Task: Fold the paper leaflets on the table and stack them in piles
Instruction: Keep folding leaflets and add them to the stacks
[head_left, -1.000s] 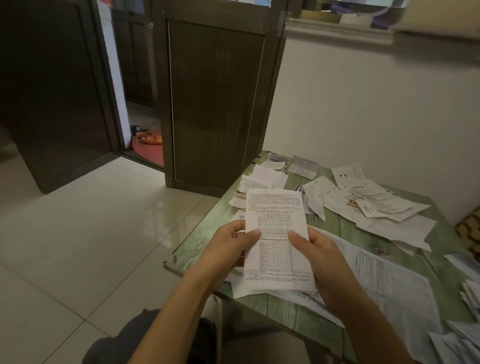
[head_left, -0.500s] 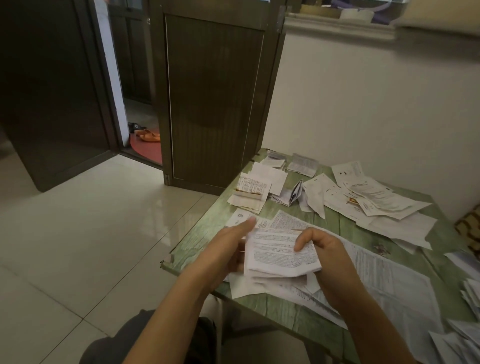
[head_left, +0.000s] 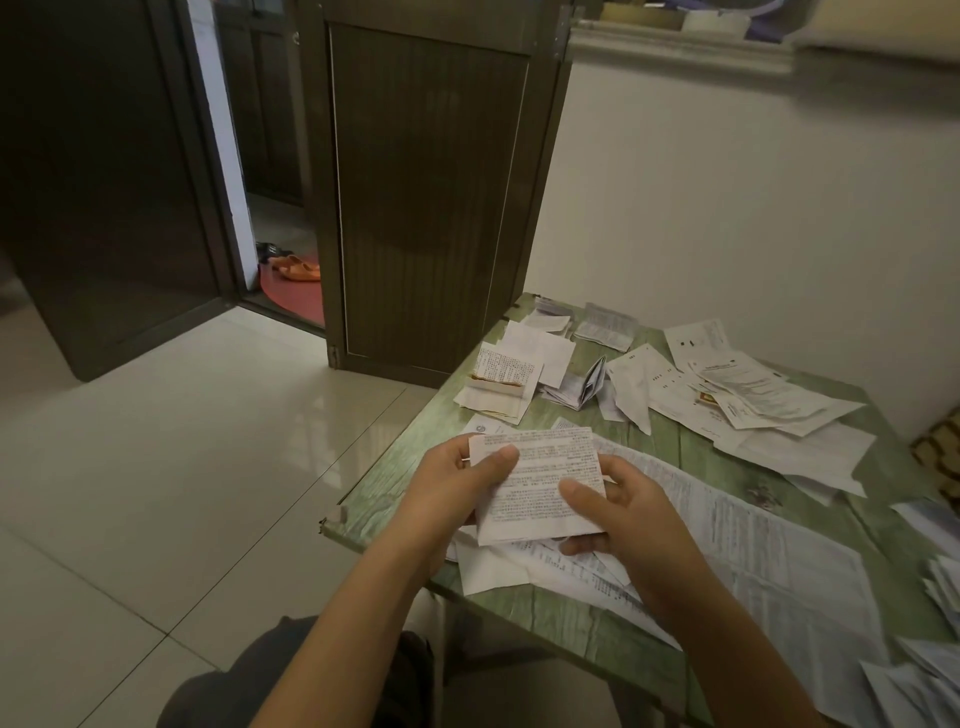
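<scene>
Holding a folded white printed paper leaflet (head_left: 540, 483) over the green wood-patterned table (head_left: 387, 501): our left hand (head_left: 454, 493) pinches its left side, our right hand (head_left: 631, 519) its lower right, thumbs on top.

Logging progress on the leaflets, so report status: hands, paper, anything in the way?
Left hand and right hand both grip folded leaflet, thumbs on top. Held over loose sheets at near edge of table. Folded pile farther back, path open.

The person wore a dark grey cloth garment (head_left: 234, 686) over the lap, below the left hand (head_left: 452, 499); both forearms (head_left: 343, 623) were bare.
</scene>
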